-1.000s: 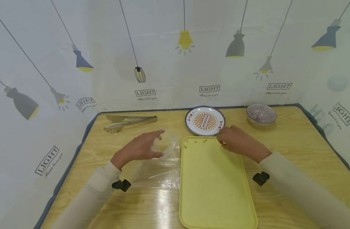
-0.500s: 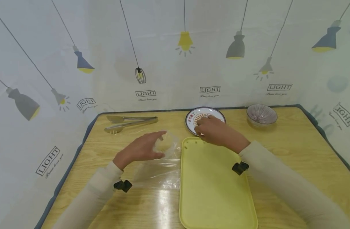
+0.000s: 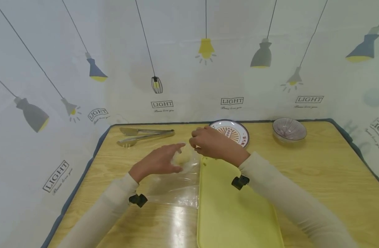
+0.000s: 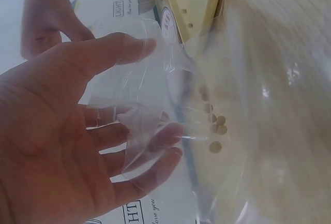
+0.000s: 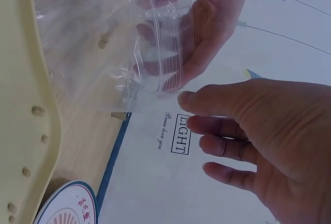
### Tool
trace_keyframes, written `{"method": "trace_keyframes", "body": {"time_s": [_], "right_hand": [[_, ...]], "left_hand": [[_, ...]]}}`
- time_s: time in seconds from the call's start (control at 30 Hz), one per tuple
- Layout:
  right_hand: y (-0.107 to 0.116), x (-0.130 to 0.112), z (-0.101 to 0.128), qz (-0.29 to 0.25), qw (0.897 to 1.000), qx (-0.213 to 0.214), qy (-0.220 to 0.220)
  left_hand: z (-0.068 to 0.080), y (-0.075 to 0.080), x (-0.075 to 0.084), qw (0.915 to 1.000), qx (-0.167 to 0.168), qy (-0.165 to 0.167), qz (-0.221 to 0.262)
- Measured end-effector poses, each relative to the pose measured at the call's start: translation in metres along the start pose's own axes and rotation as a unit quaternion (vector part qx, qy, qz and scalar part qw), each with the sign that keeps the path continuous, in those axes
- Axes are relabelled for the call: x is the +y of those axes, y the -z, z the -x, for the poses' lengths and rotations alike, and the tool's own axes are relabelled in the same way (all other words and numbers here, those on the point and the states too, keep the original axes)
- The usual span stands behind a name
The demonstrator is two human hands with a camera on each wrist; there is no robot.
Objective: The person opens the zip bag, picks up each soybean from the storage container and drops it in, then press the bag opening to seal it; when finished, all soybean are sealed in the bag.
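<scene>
So the left hand (image 3: 156,162) is holding a clear zip bag (image 4: 207,105) by its mouth, fingers slipped into the opening and thumb on the outside, keeping the top spread apart. The bag lies on the wooden table (image 3: 316,165), just left of the yellow tray (image 3: 236,206), with its mouth end lifted up by that hand and the rest flat on the wood toward the near side. In the left wrist view you can see a handful of small round tan pellets (image 4: 216,128) sitting inside the plastic. The right hand (image 3: 209,143) is over the far left corner of the tray, right next to the bag's mouth, with its fingers loosely extended and the thumb and forefinger close together; I honestly can't tell if it's pinching anything, nothing shows between the fingertips in the right wrist view. That same view shows a few more pellets (image 5: 37,111) on the tray by its edge. Behind the right hand there's a patterned plate (image 3: 236,132) near the far edge of the table, partly hidden. Further right sits a small ribbed bowl (image 3: 289,129), well apart from everything. Over on the far left lie metal tongs (image 3: 146,135), untouched.
</scene>
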State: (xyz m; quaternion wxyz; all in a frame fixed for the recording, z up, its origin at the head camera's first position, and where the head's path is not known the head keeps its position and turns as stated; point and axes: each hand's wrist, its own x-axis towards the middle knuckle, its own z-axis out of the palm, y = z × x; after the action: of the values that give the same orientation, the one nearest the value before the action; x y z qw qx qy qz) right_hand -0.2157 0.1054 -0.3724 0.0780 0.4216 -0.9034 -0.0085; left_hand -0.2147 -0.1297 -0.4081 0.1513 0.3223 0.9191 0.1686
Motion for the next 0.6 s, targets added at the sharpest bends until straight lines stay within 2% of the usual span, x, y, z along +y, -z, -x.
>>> {"method": "trace_keyframes", "body": {"time_s": [0.27,0.6], "right_hand": [[0.002,-0.01,-0.011,-0.003,0.999,0.029,0.019],[0.005,-0.01,-0.017,-0.026,0.999,0.022,0.002]], "left_hand": [[0.001,0.001,0.0,0.9999,0.006,-0.005,0.011],[0.001,0.004,-0.004,0.9998,0.016,-0.008,0.007]]}}
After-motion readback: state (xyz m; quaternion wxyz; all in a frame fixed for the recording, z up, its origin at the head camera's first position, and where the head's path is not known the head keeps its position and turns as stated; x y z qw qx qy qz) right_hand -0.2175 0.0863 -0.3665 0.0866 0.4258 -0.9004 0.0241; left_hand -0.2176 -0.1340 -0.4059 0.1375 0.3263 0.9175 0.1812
